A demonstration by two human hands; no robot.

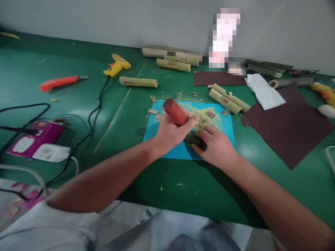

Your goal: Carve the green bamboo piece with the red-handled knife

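My left hand (pixel 171 130) is closed around a tool with a thick red-brown handle (pixel 175 111) that sticks up and to the left. My right hand (pixel 216 144) presses down on a dark green bamboo piece (pixel 195 139) lying on a blue mat (pixel 180 150). The tool's working end is hidden between my two hands. A heap of yellowish shavings (pixel 204 115) and small cut chips lies on the mat just beyond my fingers.
Several cut bamboo tubes (pixel 138 82) lie on the green table (pixel 183 188), along with two yellow glue guns (pixel 117 65), an orange knife (pixel 60 82), dark sandpaper sheets (pixel 288 129), white paper (pixel 263 91), black cables (pixel 91 118) and a purple box (pixel 36 137).
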